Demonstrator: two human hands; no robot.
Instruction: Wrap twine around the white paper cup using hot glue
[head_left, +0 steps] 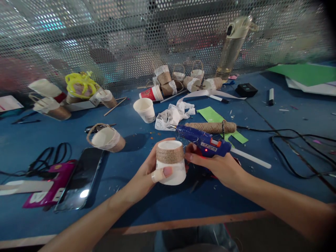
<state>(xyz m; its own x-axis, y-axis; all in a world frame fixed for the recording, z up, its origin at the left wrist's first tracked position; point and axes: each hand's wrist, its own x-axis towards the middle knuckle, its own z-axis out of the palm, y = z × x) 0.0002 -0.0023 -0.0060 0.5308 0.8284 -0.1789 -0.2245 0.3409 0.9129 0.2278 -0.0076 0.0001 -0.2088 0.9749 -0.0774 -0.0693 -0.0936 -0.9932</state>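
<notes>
My left hand [149,168] is wrapped around a white paper cup [172,175], turned with its narrow base up, and a bandage circles the thumb. Brown twine [170,154] covers the cup's upper part in close rounds. My right hand [217,166] is closed on a blue hot glue gun [202,140], its red light on and its nozzle pointing up and left. The right fingertips are at the cup's right side; any loose twine there is too small to make out. A spool of twine [210,127] lies behind the gun.
White lace [173,115] and a paper cup [145,110] stand beyond my hands. A small twine-handled basket [109,138], phone [81,178] and magenta glue gun [54,183] are on the left. A black cable [278,140] loops right; a bottle [231,49] stands by the mesh panel [126,38].
</notes>
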